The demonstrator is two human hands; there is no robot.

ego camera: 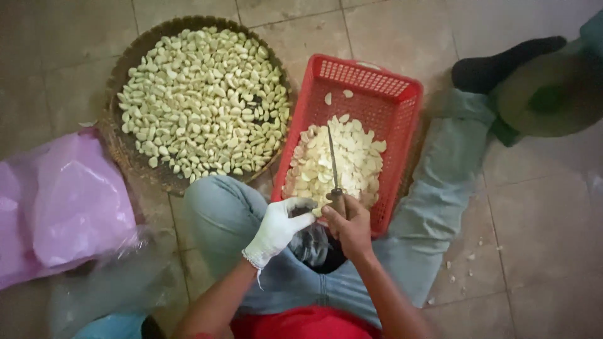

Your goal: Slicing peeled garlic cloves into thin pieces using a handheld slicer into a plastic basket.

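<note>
Tiled floor: right hand (352, 227) grip clamped on knife (332, 164), blade pointing away over red basket (402, 125); left hand (276, 229) grip loosely curled, empty.

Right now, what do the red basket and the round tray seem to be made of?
The red basket looks like moulded plastic: even glossy colour and a regular grid of holes. The round tray seems woven from brown plant fibre, perhaps bamboo, with a matt plaited rim.
</note>
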